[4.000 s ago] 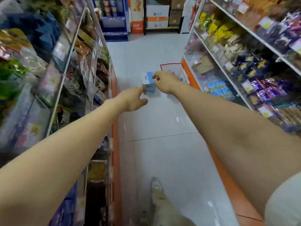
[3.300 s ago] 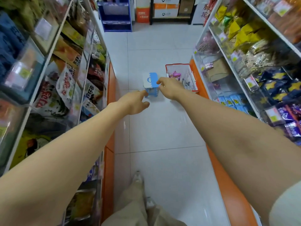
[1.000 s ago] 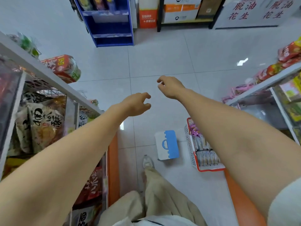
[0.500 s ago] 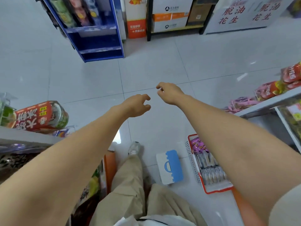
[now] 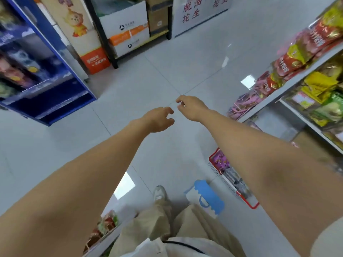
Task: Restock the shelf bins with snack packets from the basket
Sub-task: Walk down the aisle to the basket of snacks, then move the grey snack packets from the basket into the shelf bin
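The red and white basket (image 5: 249,202) stands on the floor at the lower right, partly hidden under my right forearm, with purple and silver snack packets (image 5: 220,162) inside. Both arms reach forward over the floor. My left hand (image 5: 157,119) and my right hand (image 5: 191,107) hang in the air with loosely curled fingers and hold nothing. They are close together, well above and beyond the basket. The shelf (image 5: 289,86) on the right carries red, pink, yellow and green snack packs.
A small white and blue stool (image 5: 206,199) sits on the floor beside the basket, by my legs (image 5: 161,219). A blue display rack (image 5: 46,71) stands at the left. Stacked cartons (image 5: 126,26) and a white sign line the back. A low shelf corner (image 5: 104,230) shows at bottom left.
I have walked down the aisle, so the basket and stool now lie close below me. The view has swung towards the right. Both hands stay empty and outstretched.
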Available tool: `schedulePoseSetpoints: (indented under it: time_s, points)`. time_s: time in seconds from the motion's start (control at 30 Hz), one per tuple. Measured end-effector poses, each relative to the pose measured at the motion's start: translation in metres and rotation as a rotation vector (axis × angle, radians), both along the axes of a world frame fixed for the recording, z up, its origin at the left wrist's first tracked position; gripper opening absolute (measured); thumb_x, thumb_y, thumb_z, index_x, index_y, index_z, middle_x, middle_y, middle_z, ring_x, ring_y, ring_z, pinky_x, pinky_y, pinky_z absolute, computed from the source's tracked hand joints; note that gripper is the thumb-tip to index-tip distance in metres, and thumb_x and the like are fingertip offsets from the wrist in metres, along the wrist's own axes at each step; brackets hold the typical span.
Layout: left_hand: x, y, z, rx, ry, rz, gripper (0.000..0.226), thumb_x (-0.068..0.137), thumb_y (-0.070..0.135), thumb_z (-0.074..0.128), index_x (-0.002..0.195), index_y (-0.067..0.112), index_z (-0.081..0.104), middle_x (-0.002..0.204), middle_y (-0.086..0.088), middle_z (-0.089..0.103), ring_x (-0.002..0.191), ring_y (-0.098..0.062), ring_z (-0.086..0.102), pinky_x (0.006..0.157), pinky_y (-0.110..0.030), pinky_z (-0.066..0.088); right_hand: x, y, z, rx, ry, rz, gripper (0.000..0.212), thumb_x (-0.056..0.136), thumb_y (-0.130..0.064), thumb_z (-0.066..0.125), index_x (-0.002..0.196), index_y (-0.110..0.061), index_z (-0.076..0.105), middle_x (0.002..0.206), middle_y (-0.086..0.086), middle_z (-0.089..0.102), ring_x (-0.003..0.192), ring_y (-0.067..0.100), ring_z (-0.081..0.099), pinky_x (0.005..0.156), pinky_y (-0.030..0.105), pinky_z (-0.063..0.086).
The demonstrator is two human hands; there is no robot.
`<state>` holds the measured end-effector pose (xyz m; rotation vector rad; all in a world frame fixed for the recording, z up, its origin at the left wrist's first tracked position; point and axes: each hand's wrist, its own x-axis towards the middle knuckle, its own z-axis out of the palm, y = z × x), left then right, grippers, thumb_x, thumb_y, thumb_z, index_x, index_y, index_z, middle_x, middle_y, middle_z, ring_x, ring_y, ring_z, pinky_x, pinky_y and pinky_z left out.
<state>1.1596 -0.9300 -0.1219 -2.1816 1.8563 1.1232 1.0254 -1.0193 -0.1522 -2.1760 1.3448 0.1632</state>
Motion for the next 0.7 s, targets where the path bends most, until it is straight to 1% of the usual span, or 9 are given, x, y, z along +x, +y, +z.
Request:
schedulePoseSetpoints:
  time_s: [0.13, 0.27, 0.47, 0.57, 0.7]
  points:
    - [-0.031, -0.036, 0.002, 0.001, 0.008, -0.138, 0.048, 0.102, 0.032, 0.044, 0.147, 0.019, 0.037, 0.149, -0.009, 0.042, 0.132, -0.027, 0.043, 0.105, -0.036, 0.035, -0.043, -0.025, 0.002, -0.008, 0.013, -0.131, 0.037, 0.102, -0.030, 0.041, 0.137, -0.019, 0.048, 0.134, 0.009, 0.055, 0.119, 0.028, 0.054, 0.101, 0.040, 0.044]
    - [-0.084, -0.061, 0.003, 0.014, -0.002, -0.279, 0.048, 0.102, 0.032, 0.045, 0.148, 0.019, 0.037, 0.148, -0.009, 0.042, 0.131, -0.027, 0.045, 0.105, -0.036, 0.035, -0.110, -0.033, 0.002, -0.007, 0.010, -0.261, 0.037, 0.102, -0.028, 0.042, 0.137, -0.017, 0.049, 0.135, 0.012, 0.056, 0.119, 0.030, 0.054, 0.102, 0.042, 0.044]
    - [-0.200, -0.077, -0.003, -0.006, -0.009, -0.460, 0.047, 0.102, 0.032, 0.046, 0.146, 0.017, 0.039, 0.147, -0.011, 0.044, 0.130, -0.029, 0.046, 0.105, -0.037, 0.036, -0.245, -0.025, -0.004, -0.015, 0.032, -0.426, 0.036, 0.102, -0.027, 0.039, 0.135, -0.019, 0.051, 0.137, 0.012, 0.055, 0.120, 0.032, 0.053, 0.101, 0.042, 0.045]
    - [-0.266, -0.075, -0.008, 0.021, 0.010, -0.518, 0.046, 0.103, 0.031, 0.046, 0.146, 0.015, 0.039, 0.147, -0.012, 0.045, 0.130, -0.030, 0.047, 0.105, -0.038, 0.037, -0.316, -0.013, -0.010, 0.000, 0.038, -0.469, 0.036, 0.102, -0.024, 0.039, 0.135, -0.017, 0.051, 0.138, 0.013, 0.054, 0.122, 0.033, 0.052, 0.101, 0.042, 0.043]
    - [-0.337, -0.079, -0.022, 0.048, 0.012, -0.590, 0.046, 0.103, 0.029, 0.047, 0.146, 0.014, 0.040, 0.146, -0.012, 0.047, 0.127, -0.031, 0.049, 0.102, -0.037, 0.040, -0.402, -0.004, -0.020, 0.036, 0.094, -0.522, 0.035, 0.103, -0.023, 0.040, 0.135, -0.015, 0.050, 0.135, 0.015, 0.054, 0.118, 0.035, 0.053, 0.096, 0.042, 0.046]
